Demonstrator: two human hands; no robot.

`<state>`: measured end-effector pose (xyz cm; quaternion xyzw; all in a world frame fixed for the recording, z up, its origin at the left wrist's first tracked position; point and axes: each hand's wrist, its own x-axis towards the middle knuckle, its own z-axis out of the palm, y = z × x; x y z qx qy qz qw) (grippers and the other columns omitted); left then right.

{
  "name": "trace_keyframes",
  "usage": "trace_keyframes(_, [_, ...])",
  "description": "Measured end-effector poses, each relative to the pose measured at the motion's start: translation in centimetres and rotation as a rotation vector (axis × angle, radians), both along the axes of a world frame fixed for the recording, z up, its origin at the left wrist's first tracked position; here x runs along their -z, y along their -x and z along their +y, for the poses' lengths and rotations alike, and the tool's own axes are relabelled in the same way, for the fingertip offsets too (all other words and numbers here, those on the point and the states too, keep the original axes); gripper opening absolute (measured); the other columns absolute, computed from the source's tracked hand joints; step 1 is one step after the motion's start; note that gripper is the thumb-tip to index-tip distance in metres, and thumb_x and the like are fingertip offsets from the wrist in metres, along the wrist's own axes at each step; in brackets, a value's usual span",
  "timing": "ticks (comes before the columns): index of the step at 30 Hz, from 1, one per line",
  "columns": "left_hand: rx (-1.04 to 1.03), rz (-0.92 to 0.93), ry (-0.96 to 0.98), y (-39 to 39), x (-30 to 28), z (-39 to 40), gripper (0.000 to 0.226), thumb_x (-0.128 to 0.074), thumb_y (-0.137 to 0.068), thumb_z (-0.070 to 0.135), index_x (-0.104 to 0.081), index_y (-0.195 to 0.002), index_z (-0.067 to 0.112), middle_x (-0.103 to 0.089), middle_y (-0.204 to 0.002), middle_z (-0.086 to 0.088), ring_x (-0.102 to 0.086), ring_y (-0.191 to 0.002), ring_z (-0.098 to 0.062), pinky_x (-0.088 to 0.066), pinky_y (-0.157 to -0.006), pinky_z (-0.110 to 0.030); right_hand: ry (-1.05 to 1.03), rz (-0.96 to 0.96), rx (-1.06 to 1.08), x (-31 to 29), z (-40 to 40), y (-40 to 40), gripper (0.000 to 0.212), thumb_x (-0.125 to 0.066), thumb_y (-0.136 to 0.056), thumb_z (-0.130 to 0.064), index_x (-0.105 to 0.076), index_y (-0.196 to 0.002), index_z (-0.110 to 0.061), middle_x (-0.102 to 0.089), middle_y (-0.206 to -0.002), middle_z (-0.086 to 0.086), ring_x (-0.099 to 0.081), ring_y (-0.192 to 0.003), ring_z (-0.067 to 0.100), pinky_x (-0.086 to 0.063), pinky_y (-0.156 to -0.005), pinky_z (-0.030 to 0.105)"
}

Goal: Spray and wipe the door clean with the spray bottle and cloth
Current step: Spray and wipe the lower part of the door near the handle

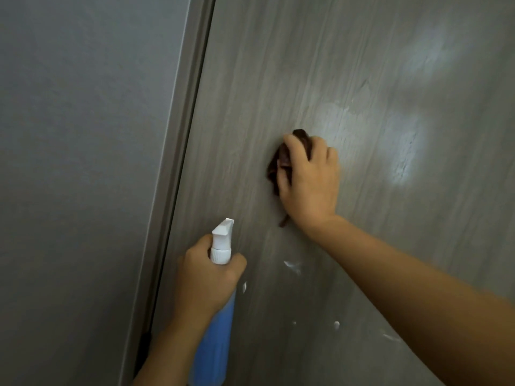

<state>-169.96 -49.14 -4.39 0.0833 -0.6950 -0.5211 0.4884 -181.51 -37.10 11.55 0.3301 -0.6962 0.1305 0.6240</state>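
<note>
Close view down two bare forearms to a grey-brown wood-grain door (320, 65), with a grey door frame (178, 151) and a plain grey wall (78, 135) at left. Right hand (309, 179) pressed flat on the door near the middle, fingers (292, 146) curled closed over a crumpled dark brown cloth (276, 168) bunched against the panel. Left hand (206, 280) lower and nearer the frame, fingers wrapped tightly around the neck of a translucent blue plastic spray bottle with a white nozzle (221, 240), nozzle angled up toward the door. Pale wet sheen (404, 151) right of the cloth; small white droplets (336, 324) lower down.
</note>
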Motion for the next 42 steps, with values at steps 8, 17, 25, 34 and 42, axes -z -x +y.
trace_keyframes(8, [-0.120,-0.025,0.061,-0.9,4.1,-1.6,0.027,-0.081,-0.078,0.021,-0.056,-0.073,0.030,-0.065,-0.069,0.012,-0.064,-0.056,-0.010,-0.047,-0.046,-0.023,-0.646,0.105,0.027,11.6,3.2,-0.2,0.041,-0.070,-0.089,-0.031,-0.070,-0.129,-0.026,-0.068,-0.114,0.018,-0.060,-0.079,0.036,-0.049,-0.066,0.039])
trace_keyframes(17, [-0.124,-0.029,0.100,-1.3,3.8,-3.0,0.023,-0.070,-0.074,0.038,-0.050,-0.069,0.028,-0.063,-0.066,0.010,-0.059,-0.051,-0.012,-0.046,-0.042,-0.027,-0.238,-0.009,-0.049,2.3,0.2,-0.5,0.053,-0.072,-0.089,-0.027,-0.055,-0.139,-0.019,-0.055,-0.118,0.023,-0.052,-0.096,0.043,-0.049,-0.082,0.049])
trace_keyframes(25, [-0.169,-0.035,0.000,-0.8,4.3,-3.8,0.023,-0.072,-0.074,0.031,-0.052,-0.067,0.025,-0.062,-0.063,0.008,-0.059,-0.052,-0.012,-0.042,-0.042,-0.023,-0.206,0.073,0.064,-0.7,-10.4,-2.6,0.048,-0.059,-0.094,-0.034,-0.054,-0.142,-0.026,-0.057,-0.126,0.015,-0.051,-0.100,0.039,-0.037,-0.077,0.045])
trace_keyframes(34, [-0.286,-0.044,-0.102,-2.0,4.5,-5.1,0.023,-0.075,-0.076,0.023,-0.053,-0.068,0.023,-0.059,-0.057,0.004,-0.058,-0.052,-0.014,-0.050,-0.050,-0.037,-0.606,0.170,0.023,9.6,-7.2,-1.9,0.045,-0.071,-0.086,-0.030,-0.065,-0.130,-0.025,-0.064,-0.118,0.013,-0.054,-0.081,0.034,-0.042,-0.067,0.041])
trace_keyframes(42, [-0.202,0.010,0.029,-2.1,2.3,-3.6,0.023,-0.067,-0.071,0.036,-0.049,-0.067,0.023,-0.057,-0.056,0.003,-0.057,-0.051,-0.014,-0.049,-0.049,-0.033,-0.461,0.094,0.014,11.0,2.3,0.0,0.046,-0.069,-0.093,-0.024,-0.059,-0.138,-0.019,-0.062,-0.118,0.024,-0.053,-0.079,0.039,-0.048,-0.067,0.047])
